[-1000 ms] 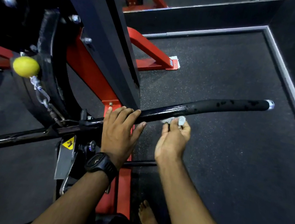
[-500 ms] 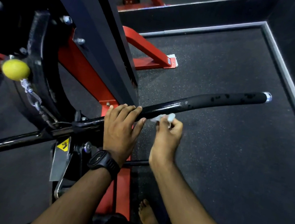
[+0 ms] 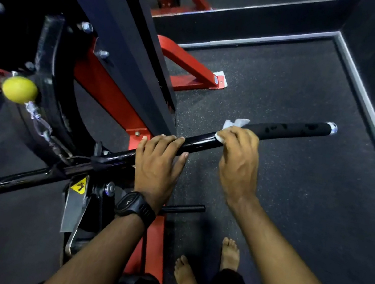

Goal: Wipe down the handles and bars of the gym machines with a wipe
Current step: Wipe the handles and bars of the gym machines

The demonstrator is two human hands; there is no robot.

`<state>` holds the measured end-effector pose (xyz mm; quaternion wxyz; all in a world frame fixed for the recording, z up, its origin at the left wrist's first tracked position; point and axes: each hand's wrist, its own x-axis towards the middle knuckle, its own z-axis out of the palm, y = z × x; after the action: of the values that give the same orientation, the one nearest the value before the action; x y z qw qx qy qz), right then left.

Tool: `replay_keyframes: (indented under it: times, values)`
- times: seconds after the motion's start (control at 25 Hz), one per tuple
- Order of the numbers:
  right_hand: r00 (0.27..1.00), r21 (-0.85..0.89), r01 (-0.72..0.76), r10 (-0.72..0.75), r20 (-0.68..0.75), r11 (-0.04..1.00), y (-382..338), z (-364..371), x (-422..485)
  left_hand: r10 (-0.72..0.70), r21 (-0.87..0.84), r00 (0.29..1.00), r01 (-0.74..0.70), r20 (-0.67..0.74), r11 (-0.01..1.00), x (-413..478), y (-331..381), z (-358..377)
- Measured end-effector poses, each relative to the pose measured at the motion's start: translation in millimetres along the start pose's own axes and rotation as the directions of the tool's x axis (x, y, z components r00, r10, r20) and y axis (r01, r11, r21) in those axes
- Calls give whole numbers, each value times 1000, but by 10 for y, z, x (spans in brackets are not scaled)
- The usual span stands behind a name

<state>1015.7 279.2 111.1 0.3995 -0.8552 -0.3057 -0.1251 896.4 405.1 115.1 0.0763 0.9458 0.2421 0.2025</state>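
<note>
1. the long black bar [image 3: 201, 144] runs across the view from 8 o'clock to 2 o'clock, ending in a rubber grip [image 3: 292, 131] with a silver cap [image 3: 332, 128].
2. the left hand [image 3: 158, 159] steadies the bar near the middle of the view, fingers draped and curled over the top and thumb on the near side. it holds nothing else.
3. the right hand [image 3: 238, 155], at 2 o'clock from the left one, has its fingers wrapped round the bar with the white wipe [image 3: 236, 122] pressed underneath. a corner of the wipe sticks out at 12 o'clock of the knuckles.
4. the wipe sits about where bare metal meets the rubber grip, so this looks like mid-stroke on the bar's right half.
5. dark blotches show on the grip toward 2 o'clock. i cannot tell whether they are damp or wear, so that end may or may not be done.
6. likely left: the part under the left hand, the long run toward 8 o'clock, the short black peg [image 3: 185, 209] at 6 o'clock, and the other machines.
</note>
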Motion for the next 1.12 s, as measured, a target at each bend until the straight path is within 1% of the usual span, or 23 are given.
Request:
replay_keyframes:
  times: [0.08,0.12,0.2,0.24,0.28,0.32,0.36,0.4,0.44,0.48,0.52,0.56,0.6,0.64,0.68,0.76,0.8,0.84,0.88,0.92,1.04,1.08,1.12]
  values:
    - [980,-78,166,-155,125,983,155,-53,62,38,28,998,-39,40,999,62,80,49]
    - [983,-94,145,-133,127,985,244,-89,109,49,38,997,-51,55,998,98,120,78]
    - [998,-49,-15,19,68,999,256,-113,171,32,45,998,-34,49,998,128,168,133]
    - [995,-36,12,-9,97,999,208,-85,168,16,45,999,-18,35,999,120,180,154]
    - [976,-29,134,-127,176,991,152,-40,147,11,45,1000,-12,24,999,103,182,167]
    - [928,-16,271,-256,270,963,132,-7,131,15,43,1000,-16,16,999,87,179,176]
    - [892,-14,330,-307,331,944,157,8,151,25,39,1000,-25,13,999,76,170,180]
    - [910,-49,272,-241,339,961,189,-2,206,34,35,999,-34,13,999,70,162,181]
    - [946,-85,140,-108,306,986,185,-28,261,38,34,999,-38,13,999,63,158,183]
    - [957,-95,65,-35,286,993,164,-37,281,39,35,999,-39,10,999,56,159,184]
    - [944,-84,91,-60,325,992,103,-22,267,39,33,999,-39,4,999,43,160,191]
    - [898,-51,183,-146,415,982,35,-5,225,40,24,999,-40,-4,999,22,160,201]
    - [827,-19,283,-234,511,959,8,-12,203,41,11,999,-41,-13,999,0,161,210]
    - [774,-27,329,-253,581,944,51,-43,257,42,1,999,-42,-18,999,-17,160,214]
    - [774,-90,281,-170,610,956,120,-87,339,43,-2,999,-43,-20,999,-29,156,214]
    - [863,-169,34,56,502,985,188,-182,426,37,-6,999,-37,-20,999,-37,161,210]
    - [881,-146,20,52,471,989,151,-197,395,36,-7,999,-37,-19,999,-39,168,211]
    - [864,-95,98,-38,502,991,82,-182,356,42,-6,999,-42,-19,999,-45,175,212]
    - [809,-30,165,-118,576,986,57,-179,354,51,-2,998,-51,-22,999,-54,180,213]
    - [744,-24,203,-138,653,979,81,-176,423,58,1,998,-58,-23,998,-61,176,217]
    - [615,-219,71,130,778,973,176,-183,742,51,3,999,-51,-15,999,-74,164,224]
    - [618,-216,85,119,777,973,157,-158,756,51,11,999,-51,-18,999,-74,172,226]
    - [651,-183,147,45,758,972,94,-130,678,53,19,998,-53,-23,998,-76,181,227]
